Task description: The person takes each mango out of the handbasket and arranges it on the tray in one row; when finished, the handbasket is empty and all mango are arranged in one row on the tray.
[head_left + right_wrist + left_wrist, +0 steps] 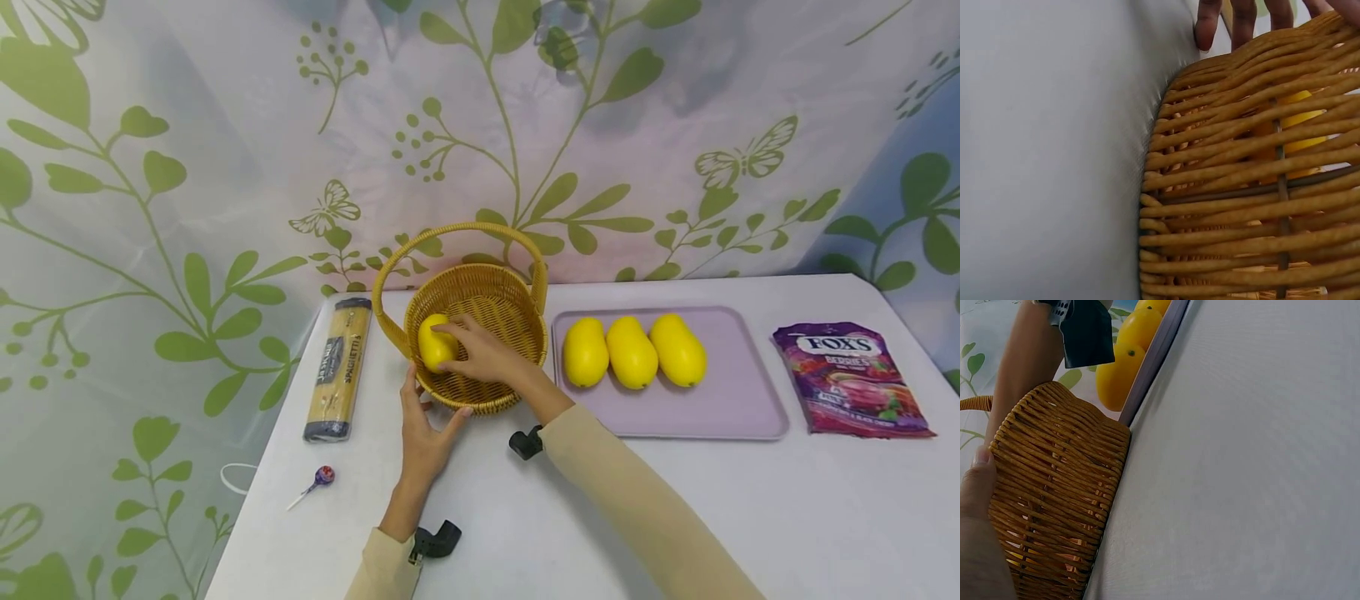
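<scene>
Woven basket (480,308): golden brown. Fruit inside basket (436,342): yellow. Tray (738,400) right of basket: lilac. Sweets bag (847,379) beyond the tray: purple. Backdrop (187,167) behind basket: white, green leaf-and-butterfly print.

A person's right hand (483,354) reaches into a round woven yellow wicker basket with an arched handle (480,300) and grips a smooth yellow oval fruit (437,342) against its inner wall, while the left hand (423,433) steadies the basket's outer side with thumb and fingers spread. Just right of the basket, three matching yellow fruits (632,352) lie side by side on a flat lilac plastic tray (720,400), all set on a white table (750,517).
</scene>
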The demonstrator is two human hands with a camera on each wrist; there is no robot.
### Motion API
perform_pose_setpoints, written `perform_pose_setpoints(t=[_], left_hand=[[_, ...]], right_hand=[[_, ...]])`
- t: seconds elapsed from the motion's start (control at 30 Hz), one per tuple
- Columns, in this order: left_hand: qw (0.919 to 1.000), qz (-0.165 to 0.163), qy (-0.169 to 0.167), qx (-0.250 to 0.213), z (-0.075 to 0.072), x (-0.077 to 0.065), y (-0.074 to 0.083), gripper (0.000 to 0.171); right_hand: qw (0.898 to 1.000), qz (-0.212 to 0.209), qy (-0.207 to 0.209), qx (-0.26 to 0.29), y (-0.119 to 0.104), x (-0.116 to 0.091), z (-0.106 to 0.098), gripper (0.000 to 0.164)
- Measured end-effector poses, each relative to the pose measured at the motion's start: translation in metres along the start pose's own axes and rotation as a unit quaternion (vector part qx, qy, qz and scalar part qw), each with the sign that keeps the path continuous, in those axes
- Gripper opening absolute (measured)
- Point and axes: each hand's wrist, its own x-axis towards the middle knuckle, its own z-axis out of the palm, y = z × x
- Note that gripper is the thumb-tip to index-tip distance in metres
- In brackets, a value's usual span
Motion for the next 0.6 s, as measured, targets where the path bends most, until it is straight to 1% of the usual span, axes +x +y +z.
perform_pose_setpoints(t=[0.2, 0.3, 0.4, 0.47, 0.6], left_hand=[[0.9999, 0.012, 0.001, 0.007, -0.0002, 0.0, -0.0014, 0.107], [0.9999, 0.011, 0.002, 0.004, -0.0005, 0.0002, -0.0014, 0.107], [1.0, 0.004, 0.0, 0.002, -0.0007, 0.0001, -0.0009, 0.108], [1.0, 0.001, -0.001, 0.002, -0.0006, -0.0001, -0.0006, 0.108], [1.0, -0.004, -0.003, 0.001, -0.0002, -0.0002, -0.0001, 0.108]], right_hand=[[1.0, 0.009, -0.026, -0.004, 0.0016, 0.007, 0.0021, 0.069], [0.999, 0.018, -0.03, 0.013, 0.0023, 0.0092, 0.0021, 0.072], [0.998, 0.028, -0.044, 0.02, 0.0023, 0.0096, 0.0017, 0.074], [0.998, 0.03, -0.054, 0.024, 0.0022, 0.0092, 0.0015, 0.073], [0.998, 0.013, -0.061, 0.02, 0.0023, 0.0084, 0.0016, 0.065]])
